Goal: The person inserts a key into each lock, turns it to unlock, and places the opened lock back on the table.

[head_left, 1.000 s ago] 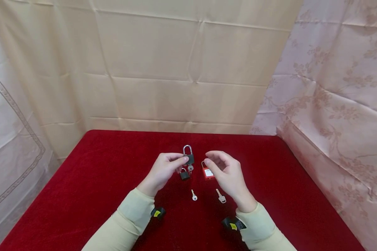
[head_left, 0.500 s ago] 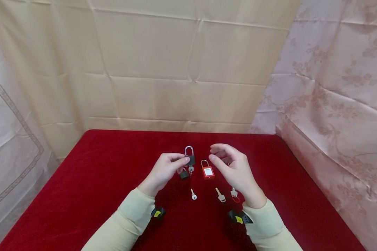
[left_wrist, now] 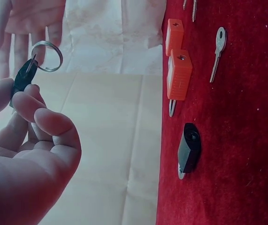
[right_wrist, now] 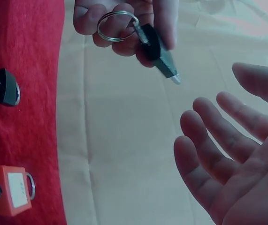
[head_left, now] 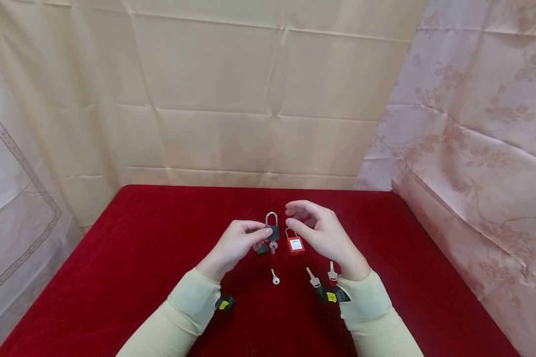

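Note:
My left hand (head_left: pixel 232 245) pinches a black padlock (head_left: pixel 272 232) between thumb and fingers, its silver shackle pointing up. A key (head_left: pixel 273 245) sticks out of the bottom of this padlock, and a metal ring (right_wrist: pixel 117 26) hangs from it in the right wrist view. To the right, my right hand (head_left: pixel 326 235) is raised with its fingers loosely bent and apart, holding nothing; in the right wrist view its fingers (right_wrist: pixel 204 159) stand clear of the padlock. Below the hands, a red padlock (head_left: pixel 296 245) with a white label and a smaller black padlock (head_left: pixel 262 249) are on the table.
A loose key (head_left: pixel 275 277) lies nearer me on the red cloth (head_left: pixel 161 238). Two larger keys (head_left: pixel 313 278) lie to its right, one partly beside my right wrist. A second orange-red padlock (left_wrist: pixel 174 33) shows in the left wrist view. Curtains (head_left: pixel 205 99) hang behind the table.
My right hand first shifted right, away from the held padlock, then came back left towards it. The left hand, still gripping the padlock, has moved slightly right and lower.

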`<action>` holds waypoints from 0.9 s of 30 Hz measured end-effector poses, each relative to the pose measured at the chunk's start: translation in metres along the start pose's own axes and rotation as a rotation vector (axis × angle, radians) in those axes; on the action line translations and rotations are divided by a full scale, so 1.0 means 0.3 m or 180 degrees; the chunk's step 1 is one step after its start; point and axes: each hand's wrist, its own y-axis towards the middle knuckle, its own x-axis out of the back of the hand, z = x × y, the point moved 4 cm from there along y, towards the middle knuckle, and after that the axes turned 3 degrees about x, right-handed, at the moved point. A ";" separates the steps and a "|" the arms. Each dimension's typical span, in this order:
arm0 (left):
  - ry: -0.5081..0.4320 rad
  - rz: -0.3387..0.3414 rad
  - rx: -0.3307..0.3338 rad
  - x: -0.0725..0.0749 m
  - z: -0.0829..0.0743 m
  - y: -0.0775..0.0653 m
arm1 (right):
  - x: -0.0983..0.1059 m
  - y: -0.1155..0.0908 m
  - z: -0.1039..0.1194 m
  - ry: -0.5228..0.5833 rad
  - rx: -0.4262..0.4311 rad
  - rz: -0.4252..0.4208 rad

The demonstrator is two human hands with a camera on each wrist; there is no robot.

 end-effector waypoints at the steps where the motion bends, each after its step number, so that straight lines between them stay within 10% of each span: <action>1: 0.0027 0.0000 -0.0005 0.000 -0.001 -0.001 | -0.004 0.003 -0.007 0.0017 -0.0011 0.0021; 27: 0.0666 0.0366 0.0132 -0.008 0.005 -0.007 | -0.078 0.011 -0.113 0.0405 -0.0315 0.0453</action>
